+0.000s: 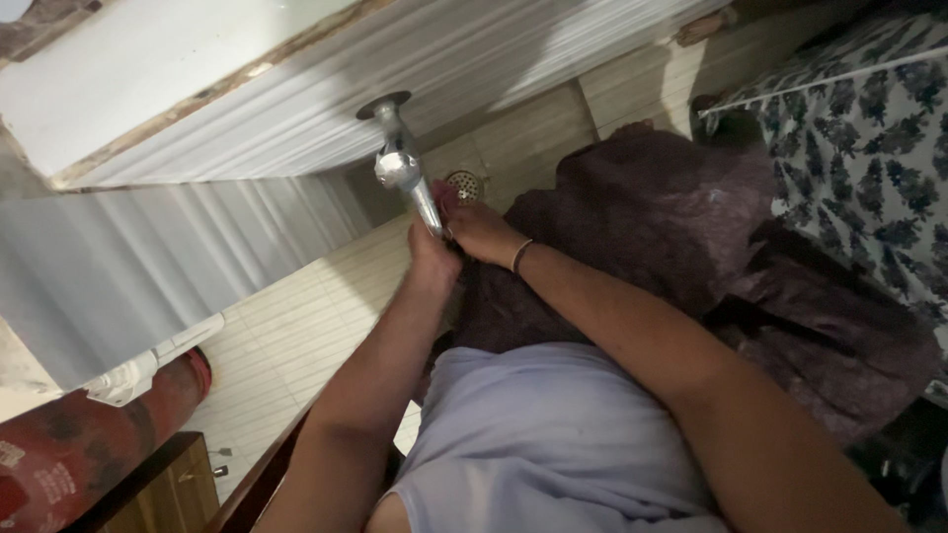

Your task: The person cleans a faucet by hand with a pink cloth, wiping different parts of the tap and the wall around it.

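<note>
A chrome tap (400,163) juts from the ribbed white wall, its spout pointing toward me. My left hand (432,259) is cupped just under the spout's tip. My right hand (476,229), with a thin bangle at the wrist, sits against the spout's end, fingers curled around it and touching the left hand. Whether water runs I cannot tell. A dark purple cloth (671,237) drapes below and to the right of both hands.
A round floor drain (462,184) lies in the beige tiled floor (296,336) behind the tap. A flowered blue-and-white curtain (869,128) hangs at the right. A red cylinder (89,434) and a wooden edge (158,489) are at the lower left.
</note>
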